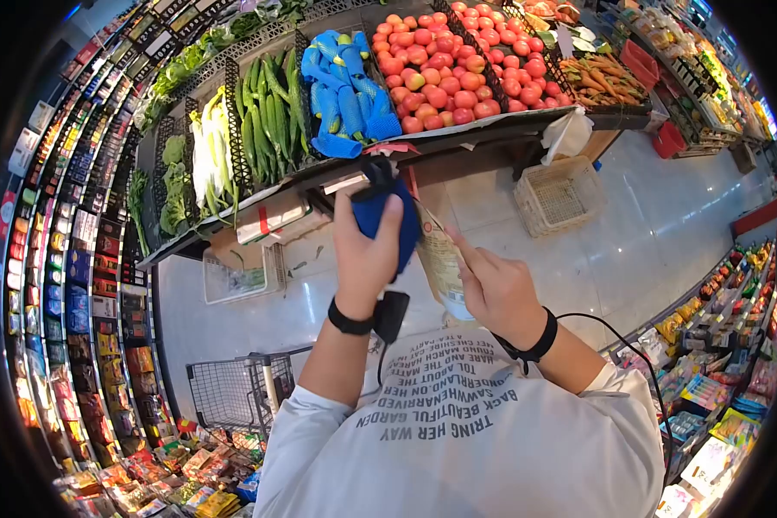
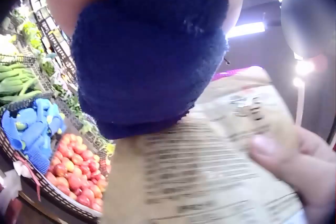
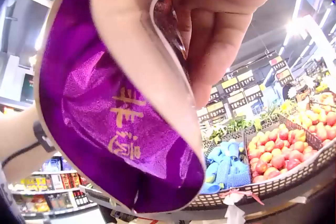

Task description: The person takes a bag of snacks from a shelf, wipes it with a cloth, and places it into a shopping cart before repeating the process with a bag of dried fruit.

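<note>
My left hand (image 1: 367, 250) grips a dark blue fuzzy item (image 1: 397, 220), thumb lying across it; this item (image 2: 147, 56) fills the upper middle of the left wrist view and hides most of the fingers. Just right of it, my right hand (image 1: 505, 293) pinches the edge of a flat packet (image 1: 440, 263). Printed text covers the packet's beige side (image 2: 189, 182) in the left wrist view, where the right thumb (image 2: 268, 150) presses on it. Seen from the right wrist, the packet's other side (image 3: 115, 113) is shiny purple with gold characters, held beneath my right hand (image 3: 226, 8).
A produce stand spans the front, with cucumbers (image 1: 268, 116), blue-netted produce (image 1: 345, 95), red tomatoes or fruit (image 1: 436, 73) and carrots (image 1: 600, 78). On the floor are a beige basket (image 1: 561, 194) and a crate (image 1: 242, 281). A wire cart (image 1: 224, 393) stands lower left; shelves line both sides.
</note>
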Available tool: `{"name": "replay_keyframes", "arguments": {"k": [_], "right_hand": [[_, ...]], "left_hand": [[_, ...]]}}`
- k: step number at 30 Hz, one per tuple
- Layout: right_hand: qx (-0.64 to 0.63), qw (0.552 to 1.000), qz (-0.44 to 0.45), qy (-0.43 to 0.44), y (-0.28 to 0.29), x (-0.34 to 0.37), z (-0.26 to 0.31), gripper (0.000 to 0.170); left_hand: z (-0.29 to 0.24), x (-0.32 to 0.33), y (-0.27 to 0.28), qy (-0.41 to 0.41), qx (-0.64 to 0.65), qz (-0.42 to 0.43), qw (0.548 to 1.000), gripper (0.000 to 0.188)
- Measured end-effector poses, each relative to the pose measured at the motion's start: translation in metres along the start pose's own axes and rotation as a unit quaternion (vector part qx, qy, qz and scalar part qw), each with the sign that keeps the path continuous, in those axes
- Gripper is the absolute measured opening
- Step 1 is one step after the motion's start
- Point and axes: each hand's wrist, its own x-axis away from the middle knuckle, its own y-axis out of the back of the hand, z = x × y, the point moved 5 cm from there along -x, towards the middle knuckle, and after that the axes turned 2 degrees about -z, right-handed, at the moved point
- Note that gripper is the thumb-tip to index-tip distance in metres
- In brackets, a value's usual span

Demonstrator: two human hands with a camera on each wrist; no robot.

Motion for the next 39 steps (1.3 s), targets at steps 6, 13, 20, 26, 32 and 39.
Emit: {"name": "replay_keyframes", "arguments": {"k": [6,13,20,26,32,39], "right_hand": [[-0.004,1.0,0.011,0.005,-0.005,0.002,-0.004,0.065],[-0.002,0.999,-0.018,0.027,-0.003,0.0,-0.007,0.067],[-0.003,0.999,-0.019,0.033,-0.006,0.001,-0.008,0.072],[0.048,0.998,0.002,0.027,0.007,0.002,-0.006,0.072],[-0.003,1.0,-0.022,-0.01,-0.005,0.003,-0.036,0.069],[-0.067,0.99,-0.041,-0.119,-0.002,-0.001,-0.044,0.038]], "left_hand": [[-0.001,0.003,0.002,-0.073,-0.034,0.004,0.997,0.029],[-0.023,0.023,-0.013,-0.215,-0.028,0.051,0.975,0.032],[-0.012,0.02,-0.011,-0.086,-0.033,0.025,0.995,0.032],[0.016,-0.018,-0.003,0.011,-0.002,0.022,1.0,0.03],[-0.019,0.033,-0.04,-0.152,0.042,0.149,0.976,0.028],[0.014,0.005,-0.021,-0.022,0.018,0.074,0.997,0.026]]}}
